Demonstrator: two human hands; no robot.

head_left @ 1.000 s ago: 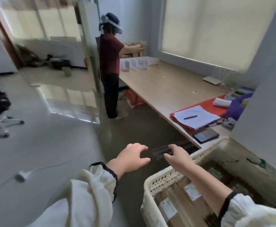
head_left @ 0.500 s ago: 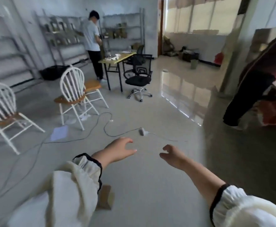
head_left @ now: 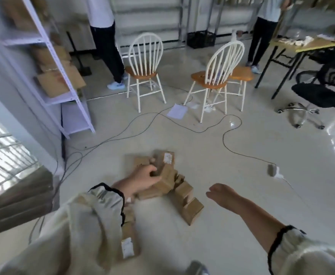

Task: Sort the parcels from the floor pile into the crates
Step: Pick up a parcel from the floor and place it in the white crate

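Note:
A pile of brown cardboard parcels (head_left: 188,203) lies on the pale floor just in front of me. One parcel at the back of the pile shows a white label (head_left: 167,157). Another labelled parcel (head_left: 127,247) lies nearer, partly hidden under my left sleeve. My left hand (head_left: 142,179) is down on the pile, its fingers curled over the top edge of a small parcel (head_left: 165,182). To the right of the pile my right hand (head_left: 220,194) hovers above the floor, loosely curled and holding nothing. No crate is in view.
Cables (head_left: 228,147) snake across the floor, ending at a small adapter (head_left: 271,170) to the right. Two white chairs (head_left: 144,72) (head_left: 214,80) stand beyond the pile. A metal shelf with boxes (head_left: 63,92) is at left, an office chair (head_left: 319,92) at right. Two people (head_left: 107,46) (head_left: 262,36) stand at the back.
My view has swung from the crate by the desk, across the room, down to the floor pile. My left hand has dropped onto the parcels and curled over one; my right hand stays free.

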